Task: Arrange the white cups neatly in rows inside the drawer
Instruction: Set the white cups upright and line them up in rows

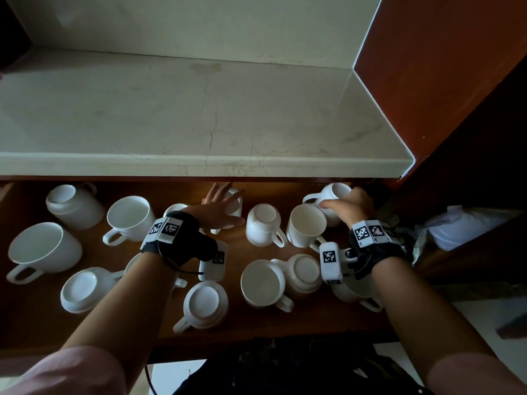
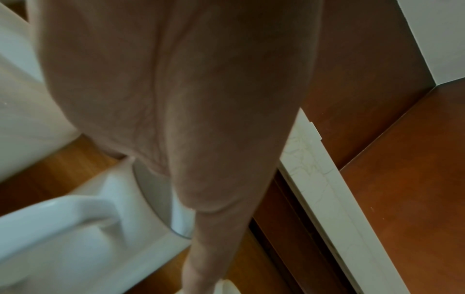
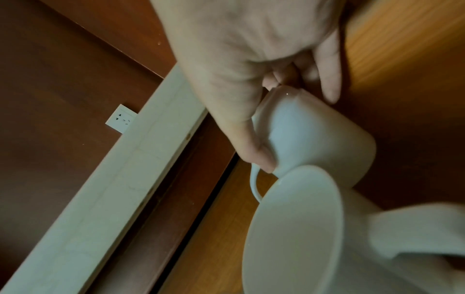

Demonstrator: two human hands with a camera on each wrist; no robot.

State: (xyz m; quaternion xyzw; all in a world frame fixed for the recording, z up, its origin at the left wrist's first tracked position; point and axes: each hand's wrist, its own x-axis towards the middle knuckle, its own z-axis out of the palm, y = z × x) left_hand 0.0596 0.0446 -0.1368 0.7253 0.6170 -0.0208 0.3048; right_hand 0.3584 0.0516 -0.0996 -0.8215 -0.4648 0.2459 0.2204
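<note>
Several white cups lie scattered in the open wooden drawer (image 1: pixel 34 332), some on their sides, some upside down. My left hand (image 1: pixel 225 208) reaches to the back middle with fingers spread straight over a white cup (image 1: pixel 235 205); the left wrist view shows the palm (image 2: pixel 201 119) above that cup (image 2: pixel 100 228). My right hand (image 1: pixel 349 205) is at the back right and pinches the rim of a tilted cup (image 1: pixel 333 193). In the right wrist view the thumb (image 3: pixel 254 151) presses the outside of this cup (image 3: pixel 314 139), which leans over another cup (image 3: pixel 294 228).
A marble countertop (image 1: pixel 199 115) overhangs the back of the drawer, close above both hands. A dark wooden panel (image 1: pixel 456 81) closes the right side, with a white bundle (image 1: pixel 470 223) below it. More cups (image 1: pixel 42 249) crowd the drawer's front and left.
</note>
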